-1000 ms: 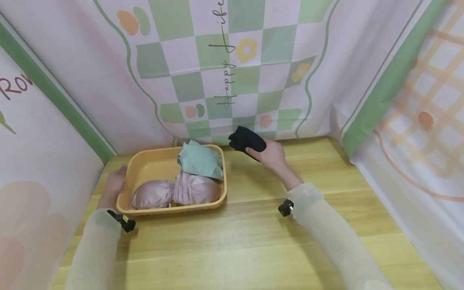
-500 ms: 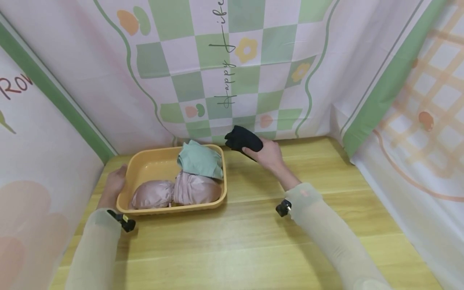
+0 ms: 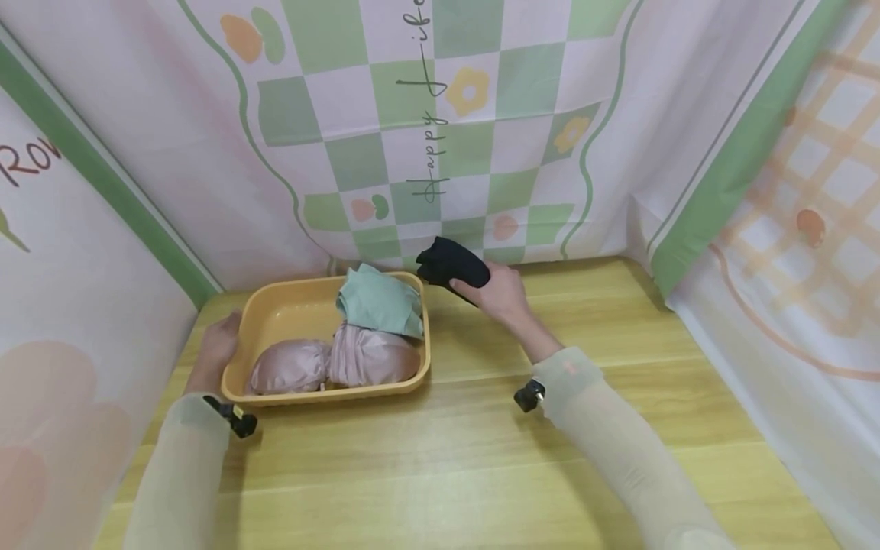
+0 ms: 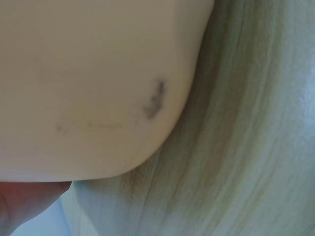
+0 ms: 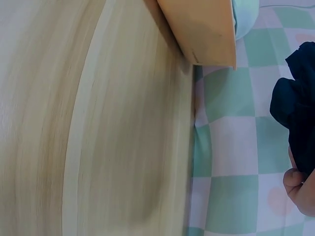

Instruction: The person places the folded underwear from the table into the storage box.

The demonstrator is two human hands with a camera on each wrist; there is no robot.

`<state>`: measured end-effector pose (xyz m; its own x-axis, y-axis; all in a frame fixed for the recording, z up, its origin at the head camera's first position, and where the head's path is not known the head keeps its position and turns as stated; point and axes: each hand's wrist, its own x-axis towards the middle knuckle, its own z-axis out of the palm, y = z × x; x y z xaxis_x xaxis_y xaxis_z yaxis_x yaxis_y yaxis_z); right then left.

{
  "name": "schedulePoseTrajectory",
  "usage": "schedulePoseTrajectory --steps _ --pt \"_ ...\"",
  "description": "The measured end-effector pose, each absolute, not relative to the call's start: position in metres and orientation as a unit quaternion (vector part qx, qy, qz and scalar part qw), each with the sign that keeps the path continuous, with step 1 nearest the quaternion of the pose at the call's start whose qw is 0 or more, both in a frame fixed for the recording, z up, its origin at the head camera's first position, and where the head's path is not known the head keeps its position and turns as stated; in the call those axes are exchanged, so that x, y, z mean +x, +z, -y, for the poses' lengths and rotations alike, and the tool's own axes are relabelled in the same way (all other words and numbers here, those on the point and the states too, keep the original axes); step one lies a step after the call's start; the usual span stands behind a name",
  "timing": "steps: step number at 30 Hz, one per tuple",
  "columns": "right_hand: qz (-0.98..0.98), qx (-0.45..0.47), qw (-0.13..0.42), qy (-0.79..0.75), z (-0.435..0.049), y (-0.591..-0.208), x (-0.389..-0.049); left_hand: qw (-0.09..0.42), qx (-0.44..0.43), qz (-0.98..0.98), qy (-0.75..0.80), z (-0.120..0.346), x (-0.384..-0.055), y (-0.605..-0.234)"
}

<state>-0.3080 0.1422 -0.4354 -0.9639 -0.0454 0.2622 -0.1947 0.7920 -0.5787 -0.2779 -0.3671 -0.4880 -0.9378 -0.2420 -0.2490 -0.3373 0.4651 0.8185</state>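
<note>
My right hand (image 3: 503, 296) grips a rolled black cloth garment (image 3: 451, 261) above the table's back edge, just right of the yellow basket (image 3: 323, 396). The thumb lies across the garment's near side; in the right wrist view the loose ends of the black cloth (image 5: 307, 93) hang free of the fingers. Against the basket's left outer wall rests my left hand (image 3: 216, 347), its fingers mostly hidden there. The left wrist view shows one finger (image 4: 29, 201) touching the basket wall (image 4: 98, 98). Inside the basket lie a folded mint-green cloth (image 3: 380, 300) and two shiny pink satin bundles (image 3: 292, 367).
The basket stands at the back left of the wooden table (image 3: 426, 473). A checked fabric curtain (image 3: 461, 153) rises directly behind it. More printed cloth hangs at the left (image 3: 62, 305) and right (image 3: 791, 321).
My right hand has moved slightly left with the black garment, closer to the basket's right rim. The left hand and the basket's contents stay in place.
</note>
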Motion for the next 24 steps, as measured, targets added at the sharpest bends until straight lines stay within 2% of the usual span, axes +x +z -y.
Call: schedulePoseTrajectory --steps 24 --pt "0.933 0.094 0.123 0.324 -0.111 -0.431 -0.301 0.063 -0.178 -0.848 0.496 0.368 -0.278 -0.488"
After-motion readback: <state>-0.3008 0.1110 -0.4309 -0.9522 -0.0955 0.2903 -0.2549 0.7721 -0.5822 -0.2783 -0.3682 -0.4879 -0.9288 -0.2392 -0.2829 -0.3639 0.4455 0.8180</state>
